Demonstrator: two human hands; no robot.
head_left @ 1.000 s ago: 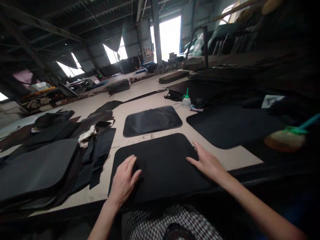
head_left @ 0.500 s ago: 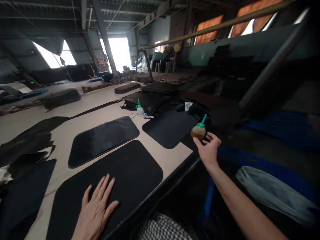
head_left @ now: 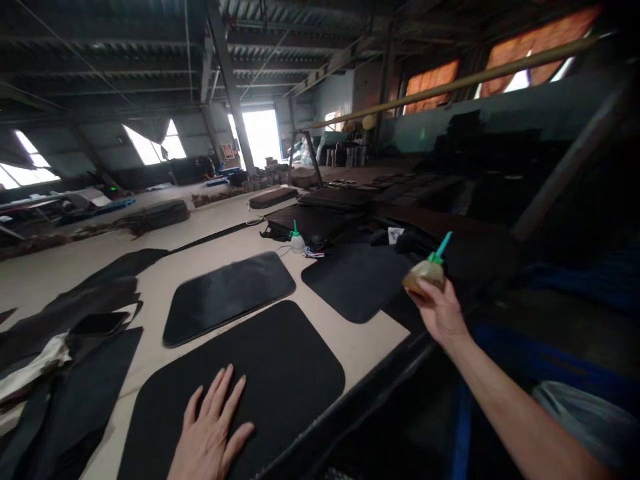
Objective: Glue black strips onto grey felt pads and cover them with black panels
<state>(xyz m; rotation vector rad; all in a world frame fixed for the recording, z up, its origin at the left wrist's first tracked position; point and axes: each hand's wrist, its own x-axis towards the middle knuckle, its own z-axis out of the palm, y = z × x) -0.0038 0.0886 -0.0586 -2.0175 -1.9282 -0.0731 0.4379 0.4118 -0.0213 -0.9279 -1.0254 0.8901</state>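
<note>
My left hand [head_left: 213, 417] lies flat, fingers spread, on a large black sheet with rounded corners [head_left: 280, 360] at the table's near edge. At the right, my right hand [head_left: 443, 310] grips a squeeze bottle [head_left: 424, 275] with a green cap and nozzle. The bottle is tilted, and amber liquid shows in its lower part. Beyond the near sheet lies a glossy black panel [head_left: 230, 297]. A third black piece [head_left: 355, 280] rests to its right. A second, whitish squeeze bottle [head_left: 297, 241] with a green nozzle stands upright between these two.
Dark material [head_left: 95, 400] and a phone-like black slab [head_left: 100, 323] lie on the left of the pale table [head_left: 367, 347]. Stacked black pieces [head_left: 320, 223] sit farther back. A clear plastic bag [head_left: 580, 413] is below the table's right edge.
My right hand has closed around the squeeze bottle, which is now raised and tilted. The left hand stays flat on the black sheet. The whole view has shifted.
</note>
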